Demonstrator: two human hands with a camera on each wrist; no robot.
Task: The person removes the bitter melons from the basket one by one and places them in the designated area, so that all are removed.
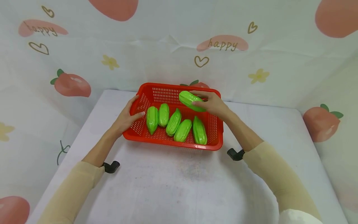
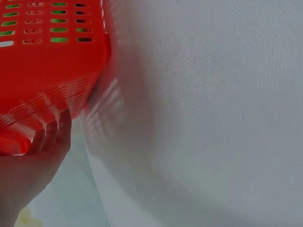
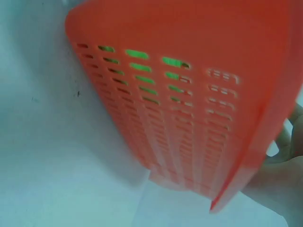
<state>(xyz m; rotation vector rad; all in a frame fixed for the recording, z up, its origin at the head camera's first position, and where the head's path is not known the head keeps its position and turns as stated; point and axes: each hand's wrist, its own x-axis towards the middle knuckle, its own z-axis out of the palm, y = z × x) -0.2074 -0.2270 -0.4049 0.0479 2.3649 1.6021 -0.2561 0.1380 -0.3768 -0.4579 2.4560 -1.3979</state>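
A red plastic basket (image 1: 172, 143) with slotted walls stands on the white table. My left hand (image 1: 123, 121) grips its left rim, thumb over the inside and fingers along the outer wall, as the left wrist view shows. Above the back right of the basket, my right hand (image 1: 213, 105) holds a bright green bitter melon (image 1: 188, 99) between thumb and fingers, tilted with one end up to the left. Several similar bitter melons (image 1: 173, 122) lie side by side on the basket's floor. In the right wrist view the basket wall (image 3: 180, 137) hides most of my right hand (image 3: 279, 175).
A white cloth with printed peaches (image 1: 72, 84), hearts and flowers hangs behind and beside the table (image 1: 173, 183). Black wrist mounts (image 1: 112, 167) stick out by both sleeves, over the table in front of the basket.
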